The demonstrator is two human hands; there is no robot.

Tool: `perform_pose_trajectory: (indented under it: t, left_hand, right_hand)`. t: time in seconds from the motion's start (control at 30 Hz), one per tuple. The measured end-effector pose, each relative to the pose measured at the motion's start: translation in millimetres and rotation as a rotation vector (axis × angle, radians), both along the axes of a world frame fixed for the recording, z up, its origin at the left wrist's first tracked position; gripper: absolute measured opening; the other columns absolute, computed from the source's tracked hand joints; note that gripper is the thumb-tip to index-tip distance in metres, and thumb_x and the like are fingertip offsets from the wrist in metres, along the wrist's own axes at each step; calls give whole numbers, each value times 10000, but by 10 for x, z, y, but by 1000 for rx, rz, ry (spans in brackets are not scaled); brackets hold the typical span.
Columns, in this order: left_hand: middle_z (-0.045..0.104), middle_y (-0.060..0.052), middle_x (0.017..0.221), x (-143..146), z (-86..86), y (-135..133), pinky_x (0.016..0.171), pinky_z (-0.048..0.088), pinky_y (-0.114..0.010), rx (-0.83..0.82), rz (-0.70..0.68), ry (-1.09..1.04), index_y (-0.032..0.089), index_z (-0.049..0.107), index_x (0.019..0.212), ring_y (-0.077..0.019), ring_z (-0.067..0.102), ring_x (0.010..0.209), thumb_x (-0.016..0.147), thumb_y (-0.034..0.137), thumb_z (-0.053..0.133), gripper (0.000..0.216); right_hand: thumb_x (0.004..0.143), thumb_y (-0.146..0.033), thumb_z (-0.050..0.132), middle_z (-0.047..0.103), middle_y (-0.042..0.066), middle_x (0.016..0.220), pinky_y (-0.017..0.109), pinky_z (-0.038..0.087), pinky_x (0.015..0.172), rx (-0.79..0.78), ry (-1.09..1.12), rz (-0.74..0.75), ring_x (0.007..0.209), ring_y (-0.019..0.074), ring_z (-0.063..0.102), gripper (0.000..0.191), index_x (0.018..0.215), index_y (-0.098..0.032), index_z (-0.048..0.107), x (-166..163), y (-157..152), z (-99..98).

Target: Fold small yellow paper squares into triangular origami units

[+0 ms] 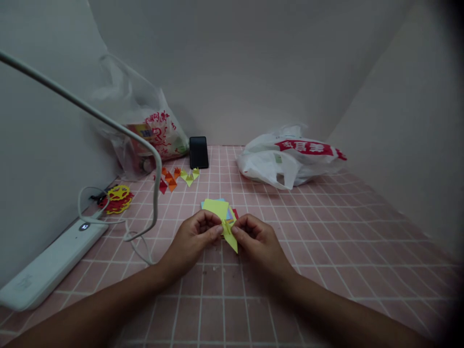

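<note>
The left hand (199, 233) and right hand (258, 238) pinch folded paper (230, 240) from both sides, fingers (213, 234) closed, likely to steady its creases.

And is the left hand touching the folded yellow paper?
Touching: the head view shows the left hand with its thumb against the folded yellow paper.

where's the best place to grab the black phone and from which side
Probably pinch the phone by its right long edge, coming from the right: it is a thin slab that seems to lean on the wall, and the printed plastic bag crowds its left edge.
</note>
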State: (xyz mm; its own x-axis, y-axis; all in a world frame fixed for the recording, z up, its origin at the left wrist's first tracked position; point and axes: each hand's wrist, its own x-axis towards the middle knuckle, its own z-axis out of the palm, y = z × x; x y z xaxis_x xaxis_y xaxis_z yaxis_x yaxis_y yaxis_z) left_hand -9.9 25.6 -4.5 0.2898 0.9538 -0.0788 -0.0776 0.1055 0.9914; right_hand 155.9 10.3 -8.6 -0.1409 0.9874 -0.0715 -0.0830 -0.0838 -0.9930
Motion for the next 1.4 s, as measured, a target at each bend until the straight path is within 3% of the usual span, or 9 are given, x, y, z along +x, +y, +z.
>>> perform_pose_trajectory:
  t: [0.5,0.87,1.13,1.4]
  left_hand:
    - [580,22,702,15,46,-18,620,407,-228,-120,5,42,147,595,761,-106,516,647,706,340,719,235]
    - [568,19,680,11,63,-18,609,387,-237,-107,-16,114,141,602,767,-107,497,624,721,349,686,229]
    - [545,29,648,27,92,-28,584,375,-237,-129,-31,109,156,584,735,-105,472,593,702,374,693,246]
    - [587,9,657,20,102,-30,590,377,-251,-151,-50,99,157,592,746,-128,517,606,690,420,711,293]
  right_hand:
    - [776,-268,647,514,-30,663,230,334,528,8,-25,78,593,103,436,144,718,-181,547,-12,15,-51]
    - [852,-334,592,485,-33,641,229,308,502,-14,2,168,548,90,403,185,779,-165,577,22,-3,-38]
    - [825,-335,630,497,-27,656,229,306,504,-43,20,172,555,92,407,179,771,-168,594,8,7,-9]
    - [841,-382,589,502,-32,623,240,329,529,-42,24,213,530,90,440,249,716,-175,528,18,15,2]
